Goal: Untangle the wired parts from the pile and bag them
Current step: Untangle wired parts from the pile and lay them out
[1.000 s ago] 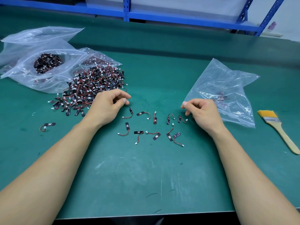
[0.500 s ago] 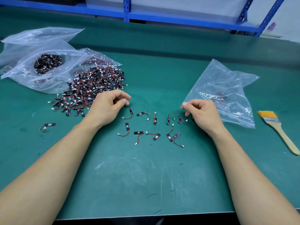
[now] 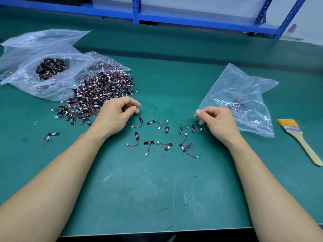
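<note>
The left hand (image 3: 117, 112) is rested at the near edge of the tangled pile of wired parts (image 3: 101, 91), with its fingers loosely curled and nothing held in them. The right hand (image 3: 218, 121) is set at the near corner of the clear bag (image 3: 244, 91). Its fingers are curled, but whether the bag's edge is pinched cannot be told. Between the hands about ten separated parts (image 3: 149, 142) are laid out in two rough rows on the green mat (image 3: 157, 198), and a few more can be made out inside the bag.

Bagging is judged to be the step in hand. The bag's mouth would best be held open with one hand while the parts are lifted by their small black boards — not by the thin wires, which are easily hooked together again. The two parts crossed at the right end of the near row should be parted first, and the stray part (image 3: 53, 134) lying apart on the left should not be overlooked.
</note>
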Demonstrator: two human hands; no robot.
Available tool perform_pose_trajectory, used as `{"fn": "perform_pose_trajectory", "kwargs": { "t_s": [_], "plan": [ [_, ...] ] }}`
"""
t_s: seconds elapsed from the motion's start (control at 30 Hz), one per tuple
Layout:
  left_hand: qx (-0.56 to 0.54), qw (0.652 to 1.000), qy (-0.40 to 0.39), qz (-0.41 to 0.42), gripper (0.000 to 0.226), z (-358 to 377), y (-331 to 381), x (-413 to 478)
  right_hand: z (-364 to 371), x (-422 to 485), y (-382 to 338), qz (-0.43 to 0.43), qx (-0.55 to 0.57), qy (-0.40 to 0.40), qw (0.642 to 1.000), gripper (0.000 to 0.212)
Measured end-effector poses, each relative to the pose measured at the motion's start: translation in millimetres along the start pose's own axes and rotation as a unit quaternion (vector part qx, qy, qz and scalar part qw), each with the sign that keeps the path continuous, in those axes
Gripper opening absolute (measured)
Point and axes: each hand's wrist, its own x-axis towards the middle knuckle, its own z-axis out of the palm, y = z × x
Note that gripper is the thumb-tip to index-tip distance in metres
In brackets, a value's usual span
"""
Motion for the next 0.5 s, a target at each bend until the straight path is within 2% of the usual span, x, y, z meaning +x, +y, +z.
{"fn": "perform_pose_trajectory", "kwargs": {
  "t_s": [0.5],
  "plan": [
    [0.0, 1.0, -0.002, -0.008, 0.017, -0.2, 1.3, -0.3, -0.1, -0.5, -0.2, 0.003, -0.006, -0.001, 1.0, 0.026]
  ]
}}
